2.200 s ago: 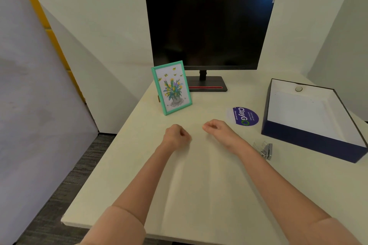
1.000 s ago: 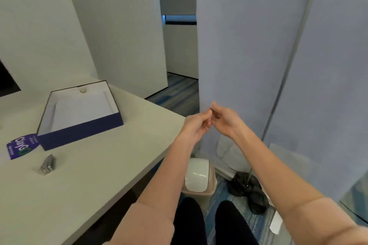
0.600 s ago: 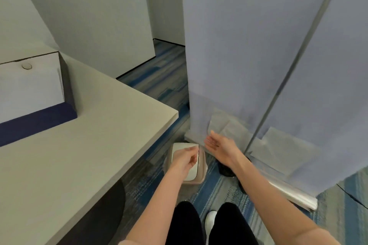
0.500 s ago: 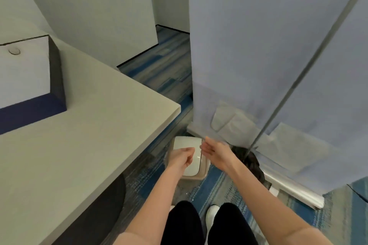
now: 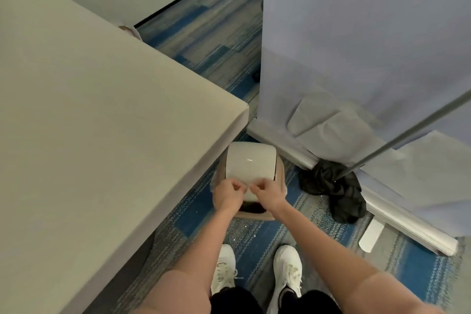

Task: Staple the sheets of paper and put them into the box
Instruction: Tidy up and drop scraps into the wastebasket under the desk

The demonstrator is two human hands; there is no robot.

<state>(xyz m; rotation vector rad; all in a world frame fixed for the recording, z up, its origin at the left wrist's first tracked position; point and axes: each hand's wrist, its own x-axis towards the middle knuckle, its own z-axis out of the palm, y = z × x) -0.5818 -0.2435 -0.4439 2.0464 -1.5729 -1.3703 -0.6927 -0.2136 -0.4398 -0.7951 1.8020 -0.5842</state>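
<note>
My left hand and my right hand hover side by side over a small bin with a white swing lid, which stands on the floor by the table's corner. Both hands have their fingers curled in and the fingertips pinched, almost touching each other. I see nothing between the fingers. The box, the stapler and the sheets of paper are out of view.
The beige table fills the left side, its corner just above the bin. A pale blue partition with a metal pole stands at the right, with a crumpled black cloth at its foot. My white shoes rest on blue carpet.
My view has swung from the desk to the right and down to the floor. Both hands have dropped from chest height to just over the bin lid and closed together.
</note>
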